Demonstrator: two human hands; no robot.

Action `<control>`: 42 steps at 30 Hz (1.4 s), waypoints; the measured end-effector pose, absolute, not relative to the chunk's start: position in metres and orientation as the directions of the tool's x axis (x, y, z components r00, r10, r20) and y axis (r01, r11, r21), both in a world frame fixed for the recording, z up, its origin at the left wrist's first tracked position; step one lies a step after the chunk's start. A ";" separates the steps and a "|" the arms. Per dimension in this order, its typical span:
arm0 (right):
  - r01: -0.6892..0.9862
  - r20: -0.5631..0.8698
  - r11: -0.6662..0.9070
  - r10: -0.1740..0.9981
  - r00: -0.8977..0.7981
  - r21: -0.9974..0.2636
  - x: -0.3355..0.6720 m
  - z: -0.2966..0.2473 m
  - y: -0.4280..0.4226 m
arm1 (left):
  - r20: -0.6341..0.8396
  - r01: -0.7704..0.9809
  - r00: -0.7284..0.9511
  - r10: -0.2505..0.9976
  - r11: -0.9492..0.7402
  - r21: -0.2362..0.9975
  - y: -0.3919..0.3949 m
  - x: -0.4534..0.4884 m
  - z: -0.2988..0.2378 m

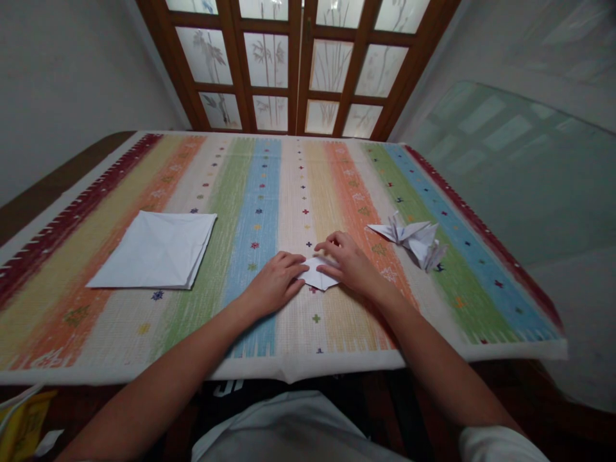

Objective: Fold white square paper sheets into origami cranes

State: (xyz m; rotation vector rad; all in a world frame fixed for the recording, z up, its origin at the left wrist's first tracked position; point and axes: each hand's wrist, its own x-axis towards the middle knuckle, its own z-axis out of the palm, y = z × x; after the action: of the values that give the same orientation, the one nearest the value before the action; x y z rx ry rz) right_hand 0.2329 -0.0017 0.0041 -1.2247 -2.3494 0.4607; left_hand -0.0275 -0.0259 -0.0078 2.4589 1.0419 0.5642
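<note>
A small folded piece of white paper (318, 276) lies on the striped cloth in front of me. My left hand (275, 280) rests on its left side, fingers curled down and pressing it flat. My right hand (347, 260) covers its upper right part, fingertips bent and pinching or pressing along a fold. Most of the paper is hidden under both hands.
A stack of white paper sheets (156, 250) lies to the left. Finished folded paper cranes (414, 239) sit to the right. The colourful striped tablecloth (269, 186) covers the table; a wooden glazed door (298, 64) stands behind it, and a glass panel (520, 167) leans at the right.
</note>
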 end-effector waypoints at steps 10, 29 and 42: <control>0.628 0.010 0.528 0.770 -0.638 -0.572 0.231 0.021 -0.017 | 0.212 0.593 0.615 0.759 -0.623 0.511 -0.028 -0.027 -0.010; 0.671 0.059 0.397 0.882 -0.467 -0.626 0.233 0.017 -0.017 | 0.194 0.606 0.589 0.785 -0.587 0.536 -0.017 -0.027 -0.008; 0.619 0.044 0.478 0.812 -0.582 -0.623 0.234 0.015 -0.008 | 0.238 0.587 0.551 0.800 -0.574 0.571 -0.016 -0.024 -0.014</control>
State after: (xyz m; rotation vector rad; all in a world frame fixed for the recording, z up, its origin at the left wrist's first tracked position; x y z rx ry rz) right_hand 0.2341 -0.0083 0.0151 -1.2064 -2.3947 0.8083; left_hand -0.0241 -0.0162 -0.0144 2.3614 1.1245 0.6744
